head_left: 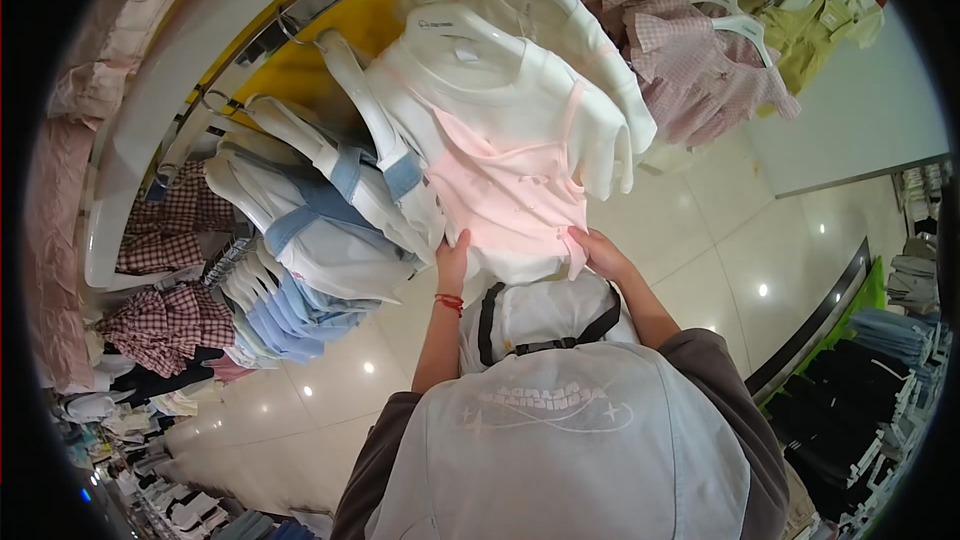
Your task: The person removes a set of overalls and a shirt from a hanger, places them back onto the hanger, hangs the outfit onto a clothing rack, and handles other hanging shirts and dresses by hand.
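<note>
A pink camisole layer lies over a white shirt, which hangs from a white hanger on the rail. My left hand, with a red string bracelet at the wrist, pinches the lower left edge of the pink garment. At its lower right corner, my right hand grips the hem, thumb on top. The pink cloth is spread between both hands, and the fingers behind it are hidden.
White and denim garments hang close on the left. Pink checked tops and a yellow outfit hang at the upper right. Dark clothes line a rack at the lower right. Glossy tiles cover the floor.
</note>
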The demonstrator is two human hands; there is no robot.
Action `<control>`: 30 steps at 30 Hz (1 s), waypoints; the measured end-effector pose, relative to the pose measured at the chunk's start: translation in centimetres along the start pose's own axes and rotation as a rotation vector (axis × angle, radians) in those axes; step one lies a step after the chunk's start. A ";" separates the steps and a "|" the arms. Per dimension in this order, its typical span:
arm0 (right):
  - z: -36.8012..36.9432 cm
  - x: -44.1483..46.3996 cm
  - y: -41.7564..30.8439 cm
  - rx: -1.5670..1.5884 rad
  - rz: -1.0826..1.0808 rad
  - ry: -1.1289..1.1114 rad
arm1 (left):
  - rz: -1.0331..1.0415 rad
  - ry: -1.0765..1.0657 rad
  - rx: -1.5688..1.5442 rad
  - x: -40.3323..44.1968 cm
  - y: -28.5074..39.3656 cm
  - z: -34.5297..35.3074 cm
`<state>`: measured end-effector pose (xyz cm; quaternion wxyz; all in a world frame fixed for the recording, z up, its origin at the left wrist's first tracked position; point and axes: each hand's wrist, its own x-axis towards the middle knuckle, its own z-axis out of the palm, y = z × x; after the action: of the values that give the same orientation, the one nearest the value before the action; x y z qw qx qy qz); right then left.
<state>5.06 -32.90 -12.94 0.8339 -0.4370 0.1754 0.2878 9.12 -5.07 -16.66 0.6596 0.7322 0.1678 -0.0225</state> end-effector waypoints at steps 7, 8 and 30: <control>0.0 0.0 0.3 0.001 0.002 -0.053 | 0.269 -0.158 0.127 -2.3 2.9 3.2; 0.1 0.1 0.5 -0.024 -0.014 -0.058 | 0.231 -0.332 0.022 -2.8 3.8 3.8; 1.8 -0.4 -1.4 -0.084 0.084 0.064 | 0.279 -0.271 -0.138 -3.2 7.9 8.7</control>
<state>5.72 -32.17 -10.80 0.7960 -0.4730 0.2079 0.3153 9.94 -14.77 -9.40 0.7214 0.6919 -0.0243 -0.0174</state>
